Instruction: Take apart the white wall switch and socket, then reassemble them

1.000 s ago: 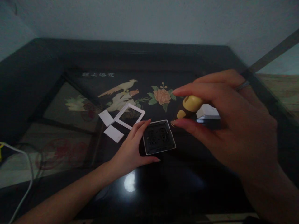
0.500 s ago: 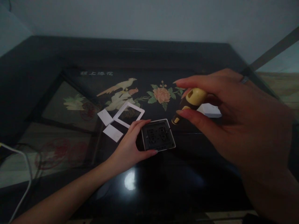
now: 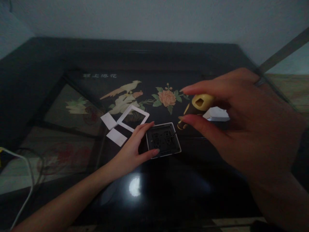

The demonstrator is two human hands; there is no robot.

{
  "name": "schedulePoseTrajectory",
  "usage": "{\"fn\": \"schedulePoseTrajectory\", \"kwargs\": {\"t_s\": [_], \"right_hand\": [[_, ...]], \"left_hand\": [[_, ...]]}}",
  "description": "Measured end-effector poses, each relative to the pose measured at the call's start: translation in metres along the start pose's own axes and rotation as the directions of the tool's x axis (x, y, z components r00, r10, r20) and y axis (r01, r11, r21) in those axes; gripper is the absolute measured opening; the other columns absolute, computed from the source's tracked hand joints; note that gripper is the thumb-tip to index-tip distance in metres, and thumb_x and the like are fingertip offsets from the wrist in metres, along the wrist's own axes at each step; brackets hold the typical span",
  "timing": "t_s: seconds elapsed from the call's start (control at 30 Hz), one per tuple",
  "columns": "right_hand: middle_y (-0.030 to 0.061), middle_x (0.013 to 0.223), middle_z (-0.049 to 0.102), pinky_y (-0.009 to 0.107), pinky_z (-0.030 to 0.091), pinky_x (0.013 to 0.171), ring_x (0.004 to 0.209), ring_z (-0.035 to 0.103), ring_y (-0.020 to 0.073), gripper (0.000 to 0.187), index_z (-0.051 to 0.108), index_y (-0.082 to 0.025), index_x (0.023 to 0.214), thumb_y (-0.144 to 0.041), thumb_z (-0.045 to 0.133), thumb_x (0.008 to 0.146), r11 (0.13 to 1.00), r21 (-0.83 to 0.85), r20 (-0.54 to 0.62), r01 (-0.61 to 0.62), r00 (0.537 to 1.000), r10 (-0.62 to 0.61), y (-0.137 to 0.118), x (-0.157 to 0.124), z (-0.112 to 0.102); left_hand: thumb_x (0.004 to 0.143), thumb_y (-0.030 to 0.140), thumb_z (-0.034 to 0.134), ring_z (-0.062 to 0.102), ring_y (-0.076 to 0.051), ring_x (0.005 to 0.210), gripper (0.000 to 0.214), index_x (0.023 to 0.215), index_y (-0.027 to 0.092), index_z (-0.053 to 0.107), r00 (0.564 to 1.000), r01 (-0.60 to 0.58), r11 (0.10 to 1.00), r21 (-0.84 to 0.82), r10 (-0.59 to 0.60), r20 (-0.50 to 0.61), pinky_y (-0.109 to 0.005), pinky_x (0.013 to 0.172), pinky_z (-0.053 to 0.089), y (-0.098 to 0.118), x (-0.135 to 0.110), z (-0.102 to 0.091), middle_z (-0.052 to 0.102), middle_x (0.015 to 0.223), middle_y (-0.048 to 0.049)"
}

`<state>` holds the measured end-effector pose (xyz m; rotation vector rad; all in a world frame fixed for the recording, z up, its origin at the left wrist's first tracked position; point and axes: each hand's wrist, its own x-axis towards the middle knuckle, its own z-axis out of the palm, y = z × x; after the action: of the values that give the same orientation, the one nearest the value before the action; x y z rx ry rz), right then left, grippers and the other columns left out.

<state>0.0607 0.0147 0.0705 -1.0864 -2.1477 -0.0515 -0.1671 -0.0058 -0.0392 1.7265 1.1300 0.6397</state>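
Observation:
My left hand (image 3: 131,149) grips the left side of a wall switch (image 3: 162,141), a square dark body with a white rim lying on the table. Its thumb is at the near edge and its fingers are at the far edge. A screwdriver (image 3: 203,101) with a yellow and dark brown handle is in my right hand (image 3: 231,119), between thumb and fingers. The handle leans down towards the switch's right side, where the thin shaft meets a screw position; the tip is too dark to make out.
Left of the switch lie a white frame (image 3: 120,121) and two white switch covers (image 3: 117,137). A white block-shaped piece (image 3: 216,114) sits beyond my right hand. The glossy black table (image 3: 154,58) carries a bird and flower picture. A white cable (image 3: 30,174) runs along the left.
The screwdriver's handle has turned in my right hand, and the fingers have shifted slightly around it. My left thumb has slid a little left and up along the switch.

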Motion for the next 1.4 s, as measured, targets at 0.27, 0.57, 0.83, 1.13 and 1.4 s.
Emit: {"fn": "schedulePoseTrajectory", "kwargs": {"t_s": [0.27,0.57,0.83,1.13,1.4], "right_hand": [[-0.0079,0.128,0.062,0.028,0.054,0.102,0.117,0.061,0.0129,0.035,0.051,-0.029,0.125,-0.014,0.056,0.094,0.978,0.208,0.141,-0.007,0.990,-0.023,0.002,-0.001,-0.005],[-0.0079,0.102,0.065,0.024,0.056,0.082,0.092,0.064,0.0125,0.018,0.059,-0.031,0.108,-0.024,0.065,0.093,1.000,0.024,0.031,0.005,1.000,-0.006,-0.005,0.003,-0.005],[-0.0060,0.120,0.068,0.029,0.058,0.092,0.105,0.066,0.0145,0.036,0.056,-0.025,0.125,-0.018,0.067,0.091,0.987,0.161,-0.001,0.021,1.000,-0.022,0.002,0.000,0.000],[0.0000,0.111,0.066,0.027,0.058,0.088,0.109,0.062,0.0163,0.020,0.065,-0.023,0.113,-0.028,0.065,0.093,0.999,0.032,0.056,0.031,0.998,-0.032,-0.001,0.002,-0.006],[-0.0082,0.119,0.067,0.026,0.058,0.092,0.103,0.066,0.0130,0.041,0.055,-0.029,0.126,-0.016,0.068,0.089,0.985,0.173,0.034,-0.011,0.999,0.005,0.002,-0.001,-0.006]], "left_hand": [[0.075,0.036,0.077,0.039,-0.032,0.139,0.085,0.147,0.023,0.033,0.999,-0.017,0.999,0.037,0.018,-0.030,-0.051,0.119,0.030,-0.004,0.000,0.002,0.039,0.146,-0.0131],[0.073,0.031,0.076,0.048,-0.033,0.133,0.080,0.143,0.022,0.036,0.994,-0.061,0.987,0.146,0.073,-0.077,-0.054,0.114,0.037,-0.003,0.002,0.002,0.047,0.141,-0.0142],[0.071,0.032,0.077,0.053,-0.035,0.130,0.078,0.140,0.020,0.043,0.988,-0.104,0.955,0.277,0.131,-0.080,-0.054,0.111,0.043,-0.004,0.004,0.001,0.052,0.140,-0.0147],[0.077,0.035,0.075,0.048,-0.033,0.134,0.078,0.144,0.021,0.038,0.992,-0.103,0.974,0.204,0.116,-0.055,-0.053,0.114,0.039,-0.009,0.003,0.001,0.046,0.143,-0.0145],[0.086,0.041,0.069,0.043,-0.034,0.137,0.071,0.147,0.026,0.036,0.994,-0.092,0.981,0.169,0.099,-0.036,-0.055,0.117,0.035,-0.008,0.001,0.001,0.042,0.147,-0.0130]]}}
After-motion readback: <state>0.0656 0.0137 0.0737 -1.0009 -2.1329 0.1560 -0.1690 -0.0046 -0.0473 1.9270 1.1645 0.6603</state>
